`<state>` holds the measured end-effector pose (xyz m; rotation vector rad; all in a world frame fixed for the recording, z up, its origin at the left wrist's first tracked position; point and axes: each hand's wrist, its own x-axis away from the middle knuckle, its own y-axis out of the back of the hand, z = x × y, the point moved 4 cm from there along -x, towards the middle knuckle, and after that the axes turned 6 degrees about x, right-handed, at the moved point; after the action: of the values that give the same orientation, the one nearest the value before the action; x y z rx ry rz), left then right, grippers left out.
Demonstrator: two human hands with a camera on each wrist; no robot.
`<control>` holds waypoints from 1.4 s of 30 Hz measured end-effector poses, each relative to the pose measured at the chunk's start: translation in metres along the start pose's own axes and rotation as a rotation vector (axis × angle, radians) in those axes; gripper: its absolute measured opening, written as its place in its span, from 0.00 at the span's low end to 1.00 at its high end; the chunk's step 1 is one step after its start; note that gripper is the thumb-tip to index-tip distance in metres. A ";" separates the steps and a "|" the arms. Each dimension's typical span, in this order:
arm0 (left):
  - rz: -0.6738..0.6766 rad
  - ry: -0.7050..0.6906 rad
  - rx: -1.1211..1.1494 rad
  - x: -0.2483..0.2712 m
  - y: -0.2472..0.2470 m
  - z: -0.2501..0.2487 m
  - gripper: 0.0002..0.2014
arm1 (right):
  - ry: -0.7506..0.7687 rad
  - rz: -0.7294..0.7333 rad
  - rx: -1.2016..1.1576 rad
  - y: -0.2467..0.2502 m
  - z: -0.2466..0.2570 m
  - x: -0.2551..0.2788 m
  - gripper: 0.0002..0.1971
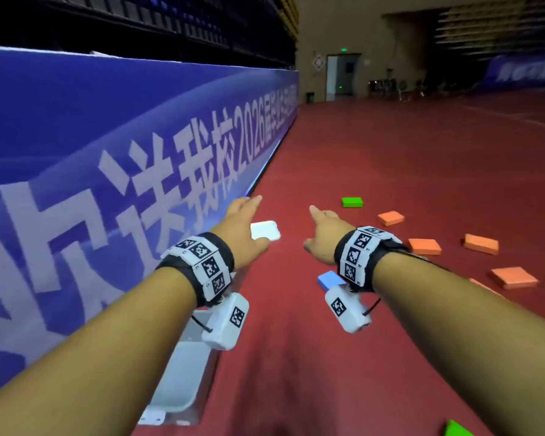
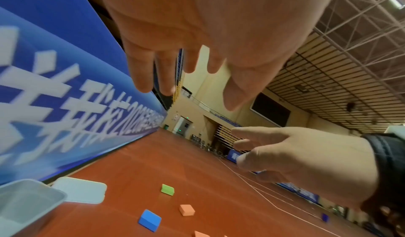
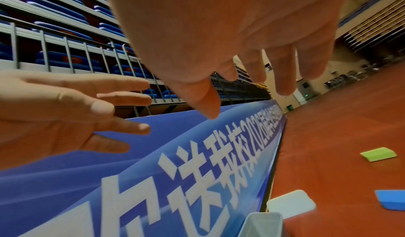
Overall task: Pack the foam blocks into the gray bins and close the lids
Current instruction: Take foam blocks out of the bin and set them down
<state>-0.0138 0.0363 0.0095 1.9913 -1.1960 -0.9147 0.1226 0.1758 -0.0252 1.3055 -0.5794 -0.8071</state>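
Note:
Both my hands reach forward above the red floor, fingers spread, holding nothing. My left hand [image 1: 244,220] hovers over a pale lid [image 1: 266,231] lying flat by the banner. My right hand [image 1: 317,229] hangs in the air just right of it. An open gray bin [image 1: 183,379] stands under my left forearm, against the banner. Foam blocks lie loose on the floor: a blue one [image 1: 328,280] under my right wrist, a green one [image 1: 352,202] farther out, and orange ones [image 1: 390,218] [image 1: 424,246] to the right. The left wrist view shows the bin [image 2: 26,202], lid [image 2: 81,191] and blue block [image 2: 150,220] below my straight fingers [image 2: 140,78].
A long blue banner wall [image 1: 107,152] runs along the left, with stadium seating behind it. More orange blocks [image 1: 481,243] [image 1: 514,277] lie to the right, and another green block [image 1: 456,431] sits at the bottom edge. Red floor stretches ahead to a far door [image 1: 343,77].

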 end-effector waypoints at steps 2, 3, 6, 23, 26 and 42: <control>0.005 -0.067 0.055 -0.022 -0.021 -0.007 0.43 | -0.065 -0.001 0.000 0.000 -0.027 -0.003 0.43; 0.016 -0.088 0.085 -0.031 -0.033 -0.008 0.43 | -0.097 -0.002 0.001 -0.002 -0.043 -0.006 0.43; 0.069 -0.122 0.207 -0.061 -0.074 -0.009 0.43 | -0.176 0.013 0.026 -0.010 -0.086 -0.014 0.43; 0.488 -0.391 0.297 -0.270 -0.304 -0.109 0.45 | -0.714 -0.078 -0.040 -0.030 -0.311 -0.059 0.42; 0.505 -0.445 0.361 -0.279 -0.347 -0.149 0.49 | -0.816 -0.084 -0.040 -0.029 -0.361 -0.043 0.42; 0.767 -0.512 0.277 -0.345 -0.560 -0.347 0.44 | -1.123 -0.052 -0.119 -0.014 -0.632 0.006 0.43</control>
<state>0.4110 0.6222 -0.1609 1.2872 -2.2577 -0.8878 0.6106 0.5547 -0.1588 0.6589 -1.3436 -1.5852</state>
